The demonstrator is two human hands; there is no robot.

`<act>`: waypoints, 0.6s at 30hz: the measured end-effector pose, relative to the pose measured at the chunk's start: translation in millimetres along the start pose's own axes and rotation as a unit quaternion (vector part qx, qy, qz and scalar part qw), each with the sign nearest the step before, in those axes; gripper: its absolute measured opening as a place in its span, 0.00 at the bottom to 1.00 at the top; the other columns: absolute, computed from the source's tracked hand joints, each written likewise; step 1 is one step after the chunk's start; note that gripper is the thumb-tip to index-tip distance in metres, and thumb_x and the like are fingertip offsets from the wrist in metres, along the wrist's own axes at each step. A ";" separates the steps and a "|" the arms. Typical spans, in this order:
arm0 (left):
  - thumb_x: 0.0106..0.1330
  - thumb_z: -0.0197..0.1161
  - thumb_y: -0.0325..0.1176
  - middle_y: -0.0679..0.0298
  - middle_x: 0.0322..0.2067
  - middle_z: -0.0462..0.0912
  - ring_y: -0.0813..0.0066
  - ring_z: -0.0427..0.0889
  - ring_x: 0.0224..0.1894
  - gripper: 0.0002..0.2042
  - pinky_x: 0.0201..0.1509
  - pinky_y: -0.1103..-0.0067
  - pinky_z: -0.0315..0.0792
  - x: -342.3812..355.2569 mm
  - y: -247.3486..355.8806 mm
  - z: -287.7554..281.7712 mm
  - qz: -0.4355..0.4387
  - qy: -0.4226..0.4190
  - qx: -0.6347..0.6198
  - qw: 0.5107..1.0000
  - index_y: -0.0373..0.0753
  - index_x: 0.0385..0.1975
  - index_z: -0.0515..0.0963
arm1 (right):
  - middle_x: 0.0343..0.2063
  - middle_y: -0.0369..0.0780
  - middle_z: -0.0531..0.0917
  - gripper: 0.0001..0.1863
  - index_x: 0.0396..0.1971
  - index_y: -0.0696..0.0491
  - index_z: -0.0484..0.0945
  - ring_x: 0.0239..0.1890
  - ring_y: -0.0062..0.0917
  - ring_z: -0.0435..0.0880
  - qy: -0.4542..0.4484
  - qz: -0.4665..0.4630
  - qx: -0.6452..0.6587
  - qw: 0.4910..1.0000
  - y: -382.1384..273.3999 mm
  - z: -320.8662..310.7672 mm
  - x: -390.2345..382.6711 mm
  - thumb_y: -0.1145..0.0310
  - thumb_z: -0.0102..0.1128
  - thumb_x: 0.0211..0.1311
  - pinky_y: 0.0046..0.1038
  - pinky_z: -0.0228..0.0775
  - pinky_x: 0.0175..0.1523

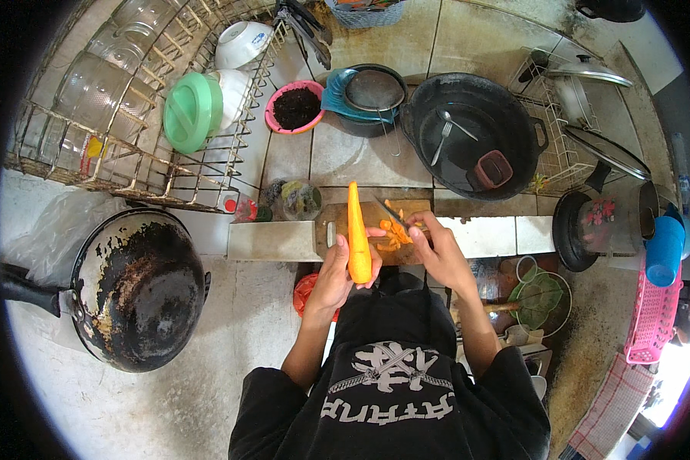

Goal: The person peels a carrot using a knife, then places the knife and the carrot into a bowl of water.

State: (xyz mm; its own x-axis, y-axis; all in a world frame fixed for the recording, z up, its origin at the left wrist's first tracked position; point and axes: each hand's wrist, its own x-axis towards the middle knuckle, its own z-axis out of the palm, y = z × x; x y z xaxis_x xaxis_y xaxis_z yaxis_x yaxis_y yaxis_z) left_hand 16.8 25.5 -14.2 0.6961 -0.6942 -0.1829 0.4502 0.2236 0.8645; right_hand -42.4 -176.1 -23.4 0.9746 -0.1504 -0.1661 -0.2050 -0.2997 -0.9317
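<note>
An orange carrot [358, 238], smooth and bright along its length, stands upright in my left hand [333, 277], with its thin end pointing away from me. My fingers are wrapped round its thick end. To the right, my right hand [442, 257] is closed round the handle of a knife [392, 211], whose dark narrow blade points toward the far left. Beneath the hands lies a wooden cutting board [333, 212] on the tiled ledge. Orange carrot peelings [395, 234] are heaped on it, below the knife and right of the carrot.
A large black pan [468, 184] holding a spoon, a fork and a reddish dish stands beyond the board. Left of it are a strainer [374, 90] and a pink bowl of dark matter [319, 126]. A wire dish rack [153, 172] and worn wok [142, 291] occupy the left.
</note>
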 end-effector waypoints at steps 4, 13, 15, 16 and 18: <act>0.72 0.30 0.61 0.64 0.23 0.74 0.84 0.67 0.18 0.34 0.19 0.87 0.60 0.0 -7.0 -4.6 -0.008 -0.002 -0.055 0.998 0.35 0.56 0.67 | 0.23 0.49 0.81 0.23 0.54 0.55 0.68 0.26 0.46 0.82 -0.007 -0.130 -0.042 0.991 -28.7 0.3 -21.1 0.61 0.60 0.64 0.38 0.70 0.31; 0.73 0.40 0.57 0.68 0.23 0.72 0.83 0.68 0.18 0.23 0.18 0.85 0.61 1.8 -11.3 7.7 0.011 0.057 -0.078 0.995 0.42 0.47 0.67 | 0.19 0.44 0.80 0.33 0.55 0.57 0.67 0.20 0.38 0.82 0.016 -0.256 -0.159 0.953 -47.4 12.8 -39.6 0.56 0.70 0.54 0.32 0.71 0.26; 0.73 0.40 0.57 0.68 0.22 0.72 0.83 0.68 0.18 0.23 0.19 0.84 0.61 1.3 -14.3 8.7 -0.001 0.073 -0.095 0.993 0.41 0.45 0.68 | 0.19 0.44 0.80 0.33 0.54 0.59 0.67 0.20 0.38 0.82 0.008 -0.264 -0.162 0.951 -48.2 14.7 -41.9 0.56 0.70 0.54 0.32 0.72 0.26; 0.73 0.40 0.57 0.68 0.22 0.72 0.82 0.68 0.18 0.23 0.19 0.84 0.61 1.4 -9.8 14.3 -0.016 0.086 -0.109 0.990 0.41 0.44 0.68 | 0.18 0.44 0.79 0.33 0.55 0.59 0.67 0.20 0.39 0.82 0.002 -0.264 -0.165 0.950 -47.4 15.1 -43.7 0.55 0.67 0.56 0.33 0.72 0.25; 0.74 0.40 0.56 0.67 0.22 0.72 0.81 0.68 0.18 0.23 0.20 0.84 0.62 3.2 -7.7 15.5 -0.026 0.075 -0.130 0.988 0.40 0.43 0.69 | 0.16 0.45 0.78 0.32 0.55 0.58 0.66 0.19 0.41 0.81 -0.011 -0.265 -0.171 0.949 -44.7 16.4 -46.4 0.52 0.63 0.60 0.35 0.72 0.25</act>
State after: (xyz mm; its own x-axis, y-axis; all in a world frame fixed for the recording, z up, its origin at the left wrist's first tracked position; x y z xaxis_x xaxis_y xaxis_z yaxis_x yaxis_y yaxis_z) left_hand 6.8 10.9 -14.1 0.7346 -0.6044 -0.3083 0.6022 0.3715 0.7066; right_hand -77.0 -140.3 20.6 0.9499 0.1254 0.2861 0.3006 -0.6165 -0.7278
